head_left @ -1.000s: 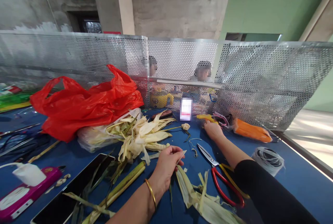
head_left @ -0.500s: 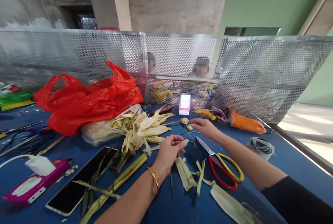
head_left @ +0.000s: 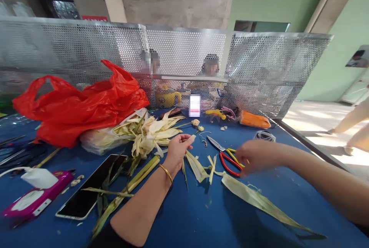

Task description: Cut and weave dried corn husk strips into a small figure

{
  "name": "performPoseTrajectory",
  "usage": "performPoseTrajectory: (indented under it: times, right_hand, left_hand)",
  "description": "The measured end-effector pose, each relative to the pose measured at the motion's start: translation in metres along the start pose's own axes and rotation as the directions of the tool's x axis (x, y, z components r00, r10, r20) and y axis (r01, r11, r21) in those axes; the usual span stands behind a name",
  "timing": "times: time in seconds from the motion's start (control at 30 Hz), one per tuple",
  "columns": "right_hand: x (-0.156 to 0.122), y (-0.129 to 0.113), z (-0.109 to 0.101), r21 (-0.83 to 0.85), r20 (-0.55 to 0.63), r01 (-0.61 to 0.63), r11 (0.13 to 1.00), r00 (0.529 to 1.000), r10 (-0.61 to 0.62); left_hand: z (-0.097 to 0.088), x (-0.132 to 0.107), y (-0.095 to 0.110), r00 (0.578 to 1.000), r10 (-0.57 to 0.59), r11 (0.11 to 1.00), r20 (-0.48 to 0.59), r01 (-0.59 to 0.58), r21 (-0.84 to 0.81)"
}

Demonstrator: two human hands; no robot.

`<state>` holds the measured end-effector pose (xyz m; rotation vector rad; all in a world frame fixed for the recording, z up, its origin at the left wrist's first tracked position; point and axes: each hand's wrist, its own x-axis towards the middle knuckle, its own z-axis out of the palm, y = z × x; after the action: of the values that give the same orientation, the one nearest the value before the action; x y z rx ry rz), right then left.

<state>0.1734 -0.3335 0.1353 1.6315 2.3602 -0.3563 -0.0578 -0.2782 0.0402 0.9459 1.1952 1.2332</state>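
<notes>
My left hand (head_left: 178, 150), with a gold bangle at the wrist, pinches a small pale piece of corn husk (head_left: 190, 139) between thumb and fingers. Over the handles of the scissors (head_left: 227, 159), one red and one yellow, is my right hand (head_left: 249, 157). Motion smears its fingers, so whether it touches them cannot be made out. The scissor blades point away to the left. Cut husk strips (head_left: 197, 167) lie just below the left hand, and a long husk leaf (head_left: 253, 196) stretches toward the lower right. Small cream husk flowers (head_left: 196, 123) sit beyond the left hand.
A heap of dried husks (head_left: 152, 134) and a red plastic bag (head_left: 86, 105) occupy the left. Nearer are a phone (head_left: 89, 190), a magenta power strip (head_left: 40, 198) and a green stalk (head_left: 144, 173). A perforated metal screen (head_left: 184, 52) closes the back, with an orange packet (head_left: 253, 120) before it.
My right hand has drawn back from beside the husk flowers to the scissor handles. The left hand keeps its pinch on the husk piece. The whole view has shifted toward the right.
</notes>
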Motion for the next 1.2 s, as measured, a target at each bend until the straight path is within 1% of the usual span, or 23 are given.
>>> performPoseTrajectory:
  times: [0.07,0.13,0.2,0.23,0.3,0.33,0.37,0.43,0.5,0.57,0.63,0.7,0.73,0.8,0.87,0.9,0.93,0.97,1.03,1.07,1.1,1.13,1.2]
  right_hand:
    - [-0.036,0.012,0.032,-0.022,-0.007,-0.138,0.990,0.990,0.138]
    - [-0.062,0.019,0.069,0.028,-0.056,-0.217,0.976,0.974,0.218]
    - [-0.075,0.019,0.103,0.098,-0.137,-0.220,0.970,0.963,0.232]
    - [-0.078,0.016,0.117,0.143,-0.154,-0.191,0.971,0.965,0.212]
    - [-0.078,0.009,0.133,0.207,-0.161,-0.151,0.967,0.969,0.186]
    - [-0.077,0.005,0.136,0.218,-0.160,-0.138,0.966,0.972,0.175]
    - [-0.076,0.003,0.134,0.224,-0.157,-0.121,0.967,0.975,0.159]
    - [-0.075,0.004,0.119,0.240,-0.137,-0.073,0.968,0.985,0.108]
    - [-0.071,0.011,0.094,0.291,-0.114,-0.017,0.957,0.992,0.052]
    - [-0.058,0.016,0.067,0.354,-0.174,0.019,0.935,0.984,0.046]
    - [-0.034,0.017,0.042,0.374,-0.285,0.056,0.926,0.957,0.058]
    - [0.002,0.010,0.023,0.420,-0.401,0.096,0.903,0.912,0.090]
    - [0.021,0.004,0.015,0.461,-0.466,0.106,0.881,0.874,0.139]
    - [0.057,-0.009,0.005,0.500,-0.521,0.116,0.859,0.832,0.191]
    - [0.082,-0.022,0.002,0.534,-0.586,0.138,0.834,0.772,0.247]
    - [0.089,-0.029,0.003,0.549,-0.609,0.161,0.820,0.749,0.261]
    - [0.092,-0.036,0.007,0.566,-0.620,0.187,0.803,0.738,0.266]
    - [0.092,-0.042,0.012,0.584,-0.619,0.215,0.783,0.742,0.258]
    - [0.087,-0.055,0.027,0.630,-0.579,0.267,0.729,0.787,0.212]
    - [0.083,-0.061,0.034,0.667,-0.548,0.284,0.689,0.813,0.195]
    - [0.080,-0.067,0.042,0.731,-0.513,0.300,0.613,0.834,0.204]
    - [0.077,-0.071,0.049,0.812,-0.476,0.314,0.492,0.845,0.246]
    - [0.073,-0.077,0.058,0.893,-0.432,0.348,0.284,0.837,0.334]
  left_hand:
    - [-0.002,0.000,0.004,1.000,-0.006,1.000,-0.015,0.005,-0.023]
    - [-0.003,-0.001,0.006,1.000,-0.002,0.999,-0.014,0.001,-0.040]
    - [-0.003,-0.003,0.008,1.000,0.003,0.999,-0.010,-0.004,-0.049]
    - [-0.004,-0.005,0.009,1.000,0.001,0.999,-0.011,-0.002,-0.054]
    - [-0.005,-0.008,0.011,1.000,-0.003,0.998,-0.023,0.001,-0.066]
    - [-0.006,-0.009,0.012,0.999,0.001,0.997,-0.032,-0.003,-0.074]
    - [-0.008,-0.010,0.013,0.999,0.008,0.997,-0.044,-0.012,-0.082]
    - [-0.013,-0.011,0.015,0.997,0.027,0.995,-0.073,-0.034,-0.094]
    - [-0.019,-0.010,0.016,0.994,0.032,0.994,-0.108,-0.042,-0.100]
    - [-0.022,-0.010,0.015,0.991,0.024,0.995,-0.133,-0.037,-0.098]
    - [-0.023,-0.010,0.014,0.992,0.023,0.996,-0.127,-0.034,-0.087]
    - [-0.021,-0.011,0.012,0.995,0.032,0.997,-0.092,-0.039,-0.072]
    - [-0.020,-0.012,0.011,0.997,0.038,0.997,-0.065,-0.042,-0.063]
    - [-0.016,-0.016,0.009,0.998,0.053,0.998,-0.015,-0.053,-0.044]
    - [-0.012,-0.019,0.007,0.997,0.075,0.997,0.008,-0.075,-0.035]
    - [-0.010,-0.021,0.007,0.996,0.090,0.995,0.014,-0.090,-0.038]
    - [-0.009,-0.022,0.007,0.994,0.107,0.993,0.020,-0.106,-0.044]
    - [-0.007,-0.023,0.007,0.992,0.123,0.991,0.026,-0.121,-0.052]
    - [-0.004,-0.026,0.007,0.988,0.149,0.987,0.040,-0.146,-0.064]
    - [-0.002,-0.027,0.007,0.986,0.159,0.986,0.054,-0.156,-0.065]
    - [-0.001,-0.028,0.006,0.983,0.168,0.985,0.070,-0.163,-0.061]
    - [0.001,-0.030,0.005,0.981,0.173,0.984,0.089,-0.169,-0.052]
    - [0.003,-0.033,0.004,0.977,0.171,0.985,0.124,-0.169,-0.025]
